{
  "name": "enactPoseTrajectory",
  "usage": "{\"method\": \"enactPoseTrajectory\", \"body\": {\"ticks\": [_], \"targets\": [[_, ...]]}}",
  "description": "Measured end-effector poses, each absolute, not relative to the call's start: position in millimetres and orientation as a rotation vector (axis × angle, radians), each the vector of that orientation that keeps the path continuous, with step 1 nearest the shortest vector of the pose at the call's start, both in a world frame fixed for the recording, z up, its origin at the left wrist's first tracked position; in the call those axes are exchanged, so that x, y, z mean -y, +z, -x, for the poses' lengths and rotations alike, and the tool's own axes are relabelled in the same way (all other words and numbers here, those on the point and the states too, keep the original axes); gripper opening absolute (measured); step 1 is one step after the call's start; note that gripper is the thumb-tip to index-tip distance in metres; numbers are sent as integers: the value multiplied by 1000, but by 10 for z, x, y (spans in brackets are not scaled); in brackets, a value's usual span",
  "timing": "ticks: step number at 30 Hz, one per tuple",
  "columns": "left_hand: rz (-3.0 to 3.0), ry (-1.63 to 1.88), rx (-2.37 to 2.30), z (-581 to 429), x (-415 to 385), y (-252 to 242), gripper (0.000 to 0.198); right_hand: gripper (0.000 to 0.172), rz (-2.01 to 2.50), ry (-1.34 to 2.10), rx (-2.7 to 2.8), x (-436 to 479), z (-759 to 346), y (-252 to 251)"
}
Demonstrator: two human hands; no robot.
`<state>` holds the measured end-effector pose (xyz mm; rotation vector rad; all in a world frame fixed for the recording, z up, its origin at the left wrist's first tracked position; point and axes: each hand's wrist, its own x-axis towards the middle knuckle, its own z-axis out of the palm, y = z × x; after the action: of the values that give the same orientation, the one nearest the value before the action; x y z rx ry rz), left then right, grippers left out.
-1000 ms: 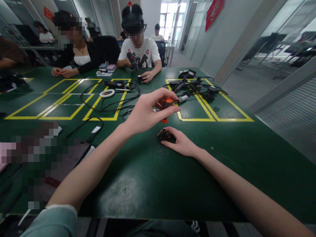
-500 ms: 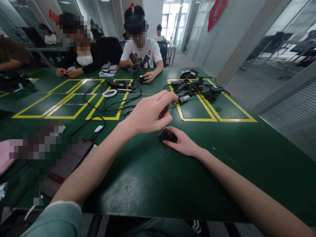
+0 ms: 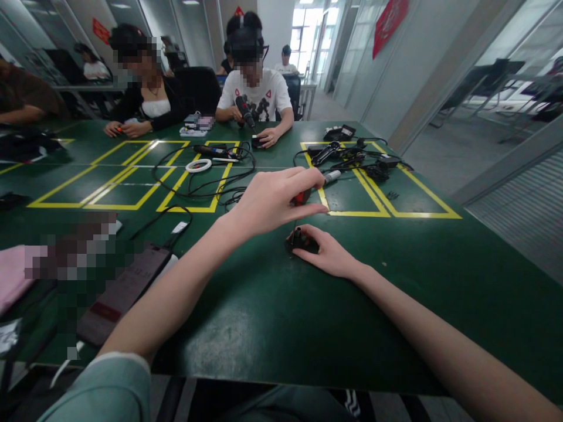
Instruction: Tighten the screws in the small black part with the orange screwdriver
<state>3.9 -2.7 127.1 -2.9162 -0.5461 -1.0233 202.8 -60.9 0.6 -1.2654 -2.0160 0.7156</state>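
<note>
My left hand (image 3: pixel 270 202) hovers over the green table (image 3: pixel 281 316), its fingers closed round an orange-handled screwdriver (image 3: pixel 301 197). Only a bit of the handle shows between the fingers, and the thin shaft points down. Just below it my right hand (image 3: pixel 325 252) lies on the table and pinches a small black part (image 3: pixel 298 241) with thumb and fingers. The screwdriver's tip meets the top of that part.
Yellow tape boxes mark the table. Black cables, a white ring (image 3: pixel 198 165) and black tools (image 3: pixel 347 155) lie beyond my hands. A dark flat device (image 3: pixel 127 287) lies at the left. Two people sit at the far edge, one holding a black tool (image 3: pixel 244 111).
My left hand has turned on the screwdriver, so less of the orange handle shows. The right hand and the black part stay in place.
</note>
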Motion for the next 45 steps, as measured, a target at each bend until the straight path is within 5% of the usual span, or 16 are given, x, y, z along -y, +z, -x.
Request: {"method": "enactPoseTrajectory", "body": {"ticks": [5,16,25,34,41,45], "targets": [[2927,-1064,590,-36,73,1296,19,29,1259,698,2023,605,-2033,5],[3037,-1155,589,-77,49,1245,47,28,1258,693,2033,607,-2039,2],[3109,-1093,613,-84,124,1320,26,28,1245,693,2030,614,-2026,5],[3600,-1623,627,-173,148,1293,18,25,1252,695,2038,626,-2036,26],[3631,-2267,959,-369,211,1119,36,26,1250,650,2029,621,-2034,3],[3706,-2038,1018,-336,246,1197,43,25,1248,674,2029,623,-2022,15]]}}
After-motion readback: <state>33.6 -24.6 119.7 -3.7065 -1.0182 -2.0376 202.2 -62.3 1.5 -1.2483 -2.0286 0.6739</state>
